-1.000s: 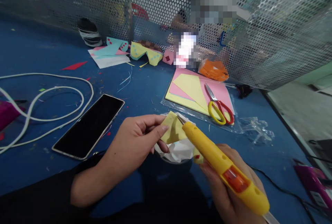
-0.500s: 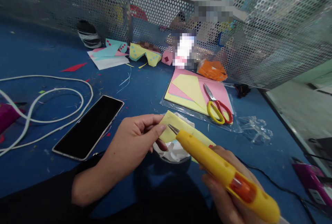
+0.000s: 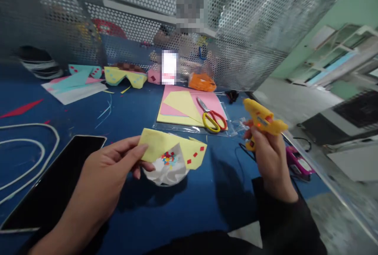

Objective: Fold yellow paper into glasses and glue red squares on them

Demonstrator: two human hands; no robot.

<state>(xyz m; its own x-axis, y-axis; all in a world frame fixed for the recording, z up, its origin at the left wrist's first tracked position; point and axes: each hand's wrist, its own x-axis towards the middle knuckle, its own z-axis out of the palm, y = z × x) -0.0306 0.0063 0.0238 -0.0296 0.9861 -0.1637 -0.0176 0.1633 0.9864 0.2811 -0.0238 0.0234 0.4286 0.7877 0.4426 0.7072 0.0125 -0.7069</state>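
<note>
Between thumb and fingers, my left hand (image 3: 118,164) pinches the left end of a yellow paper mask (image 3: 161,140). Red diamond pieces are stuck on the mask's right half, and a notch is cut in its lower edge. Below and partly behind it stands a bowl lined with white paper (image 3: 165,176), holding small coloured paper bits (image 3: 169,159). Off to the right, my right hand (image 3: 265,148) is wrapped round the handle of a yellow glue gun (image 3: 261,115), lifted above the table edge, with a small orange light lit on it.
Scissors (image 3: 211,115) lie on a plastic-wrapped stack of coloured paper (image 3: 183,107). Finished-looking paper masks (image 3: 125,76) stand along the perforated metal panel (image 3: 132,23). A phone (image 3: 56,180) and white cable (image 3: 44,129) lie left; a purple device (image 3: 298,164) sits right.
My right hand has carried the glue gun away from the mask, to the right and farther back. My left hand keeps its pinch on the mask. The view has turned to the right.
</note>
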